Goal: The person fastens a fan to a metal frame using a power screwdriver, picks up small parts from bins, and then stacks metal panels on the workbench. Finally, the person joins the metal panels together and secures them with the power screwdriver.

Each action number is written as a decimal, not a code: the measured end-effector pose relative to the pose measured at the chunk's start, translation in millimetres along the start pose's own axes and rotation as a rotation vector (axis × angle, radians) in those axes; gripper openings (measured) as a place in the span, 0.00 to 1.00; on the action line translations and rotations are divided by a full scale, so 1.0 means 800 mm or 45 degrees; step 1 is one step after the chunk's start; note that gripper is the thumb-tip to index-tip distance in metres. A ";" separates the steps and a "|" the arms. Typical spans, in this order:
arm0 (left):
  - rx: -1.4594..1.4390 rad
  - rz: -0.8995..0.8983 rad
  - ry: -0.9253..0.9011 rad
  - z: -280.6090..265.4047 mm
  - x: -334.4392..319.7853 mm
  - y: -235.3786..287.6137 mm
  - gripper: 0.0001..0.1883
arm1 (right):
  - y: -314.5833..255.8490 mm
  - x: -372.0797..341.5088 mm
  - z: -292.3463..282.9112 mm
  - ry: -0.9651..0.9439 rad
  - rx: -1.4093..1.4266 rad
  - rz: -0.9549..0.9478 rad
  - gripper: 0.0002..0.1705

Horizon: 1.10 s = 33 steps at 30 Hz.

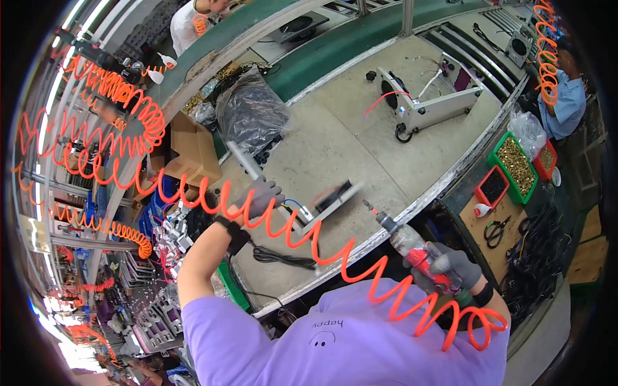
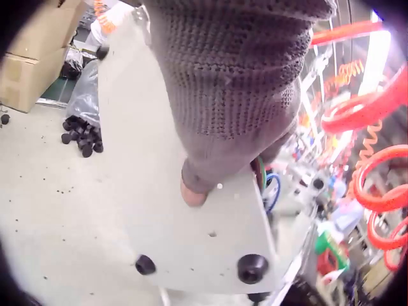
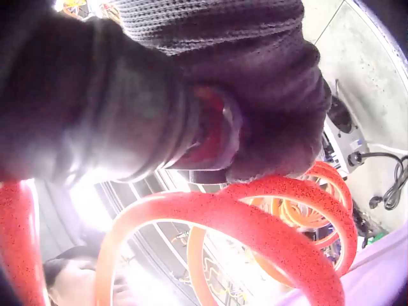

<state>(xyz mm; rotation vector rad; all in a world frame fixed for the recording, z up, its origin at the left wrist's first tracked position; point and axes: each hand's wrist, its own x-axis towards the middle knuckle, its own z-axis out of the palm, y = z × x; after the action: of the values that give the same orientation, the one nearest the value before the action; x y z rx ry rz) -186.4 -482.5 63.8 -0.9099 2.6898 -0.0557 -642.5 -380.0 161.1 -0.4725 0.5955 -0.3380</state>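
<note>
My left hand (image 1: pixel 262 194), in a grey glove with a bare thumb tip, grips a pale metal housing (image 2: pixel 159 210). In the left wrist view the thumb lies on its flat panel, and the other fingers go out of sight past the edge. Black round feet (image 2: pixel 253 268) stick out of that panel. Wires and a dark round part show inside the housing in the head view. My gloved right hand (image 1: pixel 454 267) holds a power screwdriver (image 1: pixel 412 243) with a red and clear body, its bit pointing toward the housing. In the right wrist view the glove (image 3: pixel 255 95) wraps the tool.
A coiled orange air hose (image 1: pixel 293 235) hangs across the front of both arms. A second metal housing (image 1: pixel 438 112) stands on the far bench. Green and red bins (image 1: pixel 519 166) of small parts sit at right. Black cable (image 1: pixel 283 257) lies near the bench edge; a cardboard box (image 1: pixel 193 151) stands left.
</note>
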 end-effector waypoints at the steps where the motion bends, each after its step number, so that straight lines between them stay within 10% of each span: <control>1: -0.021 -0.055 0.095 -0.032 -0.011 0.010 0.09 | -0.001 -0.003 -0.006 -0.037 -0.056 -0.039 0.29; 12: -0.110 -1.364 0.809 -0.133 -0.073 0.042 0.14 | 0.000 0.024 -0.010 -0.242 -0.001 0.142 0.35; 28: -0.765 -1.471 0.323 0.027 0.066 0.223 0.18 | 0.001 0.091 -0.001 -0.215 -0.307 0.629 0.31; 33: -0.512 -1.283 0.739 0.049 -0.001 0.291 0.20 | 0.013 0.141 0.000 -0.482 -0.385 0.975 0.25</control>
<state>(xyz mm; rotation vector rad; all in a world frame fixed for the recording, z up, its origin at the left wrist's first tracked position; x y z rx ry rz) -310.8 -294.0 -3.9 -2.6219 2.3880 0.0134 -552.9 -420.1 104.3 -0.5437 0.4172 0.5689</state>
